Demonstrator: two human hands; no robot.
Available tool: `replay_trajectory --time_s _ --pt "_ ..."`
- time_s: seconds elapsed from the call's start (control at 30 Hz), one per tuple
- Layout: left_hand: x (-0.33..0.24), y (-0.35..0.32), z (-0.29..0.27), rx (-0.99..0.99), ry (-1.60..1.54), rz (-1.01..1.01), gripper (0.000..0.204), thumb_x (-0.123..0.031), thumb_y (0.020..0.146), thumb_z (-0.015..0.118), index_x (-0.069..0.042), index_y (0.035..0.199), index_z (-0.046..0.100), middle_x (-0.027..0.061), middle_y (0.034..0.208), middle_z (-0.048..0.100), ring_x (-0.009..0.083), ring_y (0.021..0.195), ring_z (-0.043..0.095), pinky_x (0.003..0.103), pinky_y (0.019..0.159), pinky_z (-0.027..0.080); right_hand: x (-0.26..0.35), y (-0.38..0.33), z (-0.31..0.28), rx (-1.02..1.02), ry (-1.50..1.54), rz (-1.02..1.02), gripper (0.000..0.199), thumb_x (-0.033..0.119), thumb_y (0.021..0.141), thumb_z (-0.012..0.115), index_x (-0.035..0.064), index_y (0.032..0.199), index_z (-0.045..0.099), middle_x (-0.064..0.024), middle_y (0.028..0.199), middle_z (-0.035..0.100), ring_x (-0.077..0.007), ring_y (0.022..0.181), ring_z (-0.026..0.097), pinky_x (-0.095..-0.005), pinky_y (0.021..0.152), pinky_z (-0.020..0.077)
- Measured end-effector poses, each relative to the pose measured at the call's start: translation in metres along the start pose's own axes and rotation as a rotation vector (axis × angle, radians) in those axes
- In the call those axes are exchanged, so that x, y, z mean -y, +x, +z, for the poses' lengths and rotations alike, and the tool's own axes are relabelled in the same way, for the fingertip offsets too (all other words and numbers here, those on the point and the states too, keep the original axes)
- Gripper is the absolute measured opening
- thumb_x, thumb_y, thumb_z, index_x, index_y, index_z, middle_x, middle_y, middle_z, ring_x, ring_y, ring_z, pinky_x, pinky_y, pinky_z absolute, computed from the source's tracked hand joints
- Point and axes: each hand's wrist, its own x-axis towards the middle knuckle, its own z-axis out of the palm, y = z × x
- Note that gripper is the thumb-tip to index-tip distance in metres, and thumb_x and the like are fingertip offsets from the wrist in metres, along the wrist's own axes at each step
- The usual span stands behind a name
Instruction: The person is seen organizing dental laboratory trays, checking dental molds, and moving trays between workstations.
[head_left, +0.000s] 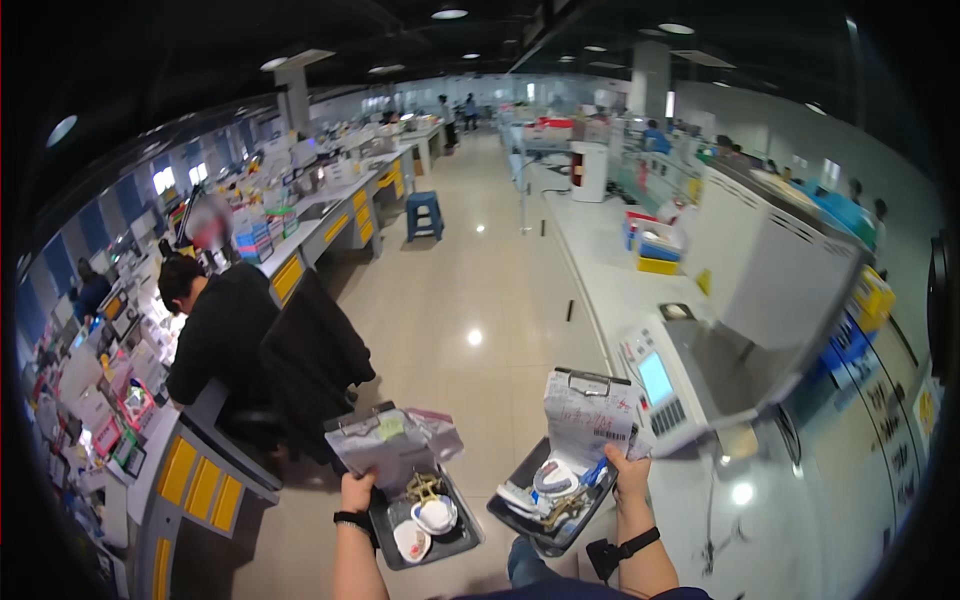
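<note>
My left hand (358, 490) is closed on the edge of a dark tray (466, 528), with a clipboard of papers (385, 445) standing at its far side. In that tray lie a white plaster dental model (435, 515), a second pale model (411, 541) with a reddish patch, and a brass-coloured metal frame (424, 487). My right hand (629, 474) grips another dark tray (528, 533) and its clipboard of written sheets (596, 412). This one carries a white and grey dental model (555, 478) among other white, blue and brass-coloured pieces too jumbled to tell apart.
A tiled aisle (450, 300) runs ahead to a blue stool (424, 216). To the left, a seated person (225, 325) works at a bench beside a dark-draped chair (318, 340). Along the right counter (590, 270) stand a machine with a lit screen (656, 380) and small bins (658, 248).
</note>
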Motion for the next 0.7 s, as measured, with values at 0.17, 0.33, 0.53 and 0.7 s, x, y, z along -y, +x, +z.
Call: replay_trajectory --time_s 0.17,0.33,0.53,0.7 --pt "-0.008 0.138 0.027 -0.258 0.000 0.012 0.031 -0.018 0.076 0.063 0.005 0.095 0.060 0.0074 0.089 0.063 0.0138 0.079 0.057 0.027 0.073 0.043 -0.046 0.154 0.107 0.107 -0.082 0.061 0.028 0.002 0.062 0.072 -0.0039 0.086 0.060 -0.0067 0.080 0.061 -0.0154 0.070 0.057 -0.0264 0.068 0.0453" --pt "-0.040 0.284 0.054 -0.402 0.014 -0.069 0.029 -0.018 0.077 0.063 0.006 0.093 0.061 0.0075 0.089 0.063 0.0133 0.078 0.056 0.026 0.072 0.044 -0.121 0.317 0.200 0.168 -0.038 0.092 0.034 0.001 0.063 0.070 -0.0044 0.094 0.057 -0.0094 0.087 0.060 -0.0162 0.075 0.058 -0.0269 0.069 0.0454" --pt "-0.071 0.507 0.128 -0.344 0.057 -0.015 0.027 -0.019 0.075 0.066 0.005 0.088 0.062 0.0055 0.082 0.064 0.0108 0.072 0.056 0.026 0.066 0.044 -0.190 0.501 0.264 -0.026 0.113 0.027 0.040 0.001 0.066 0.068 -0.0052 0.103 0.051 -0.0110 0.093 0.058 -0.0184 0.079 0.057 -0.0285 0.073 0.0458" --pt "-0.072 0.698 0.224 -0.235 0.127 -0.068 0.028 -0.021 0.077 0.064 0.003 0.090 0.061 0.0052 0.086 0.062 0.0118 0.077 0.054 0.028 0.070 0.044 -0.225 0.667 0.287 -0.178 0.030 -0.028 0.043 0.000 0.066 0.069 -0.0061 0.104 0.050 -0.0112 0.095 0.058 -0.0192 0.081 0.057 -0.0291 0.074 0.0460"
